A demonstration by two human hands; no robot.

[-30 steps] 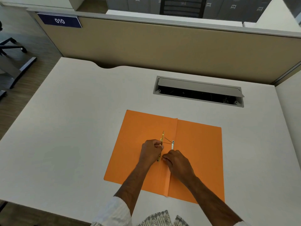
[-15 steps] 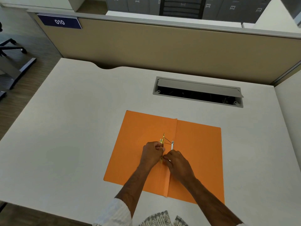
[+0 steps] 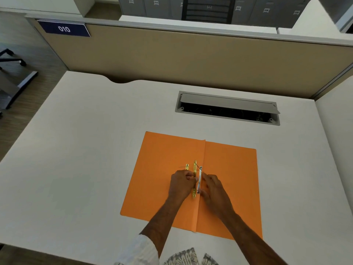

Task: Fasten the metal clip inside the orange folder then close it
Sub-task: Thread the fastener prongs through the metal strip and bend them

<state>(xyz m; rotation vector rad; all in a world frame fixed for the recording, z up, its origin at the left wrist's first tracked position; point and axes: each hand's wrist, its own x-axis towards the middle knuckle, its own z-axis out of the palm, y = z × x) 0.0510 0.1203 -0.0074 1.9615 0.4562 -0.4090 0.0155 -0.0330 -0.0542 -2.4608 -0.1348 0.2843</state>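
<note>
The metal clip (image 3: 194,178) runs along the orange folder (image 3: 229,178) spine – left hand (image 3: 182,185) pinches the brass bar, right hand (image 3: 213,188) pinches the silver strip – between both

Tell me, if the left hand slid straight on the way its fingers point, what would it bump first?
Probably the gold clip bar: the left hand points right, its fingertips already at that bar, with the silver strip just beyond.

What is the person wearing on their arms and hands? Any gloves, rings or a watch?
Both hands, left hand and right hand, are bare, with no gloves or watch visible; rings are too small to tell. The forearms are uncovered. A white sleeve is pushed up the left arm, above a grey patterned garment.
</note>
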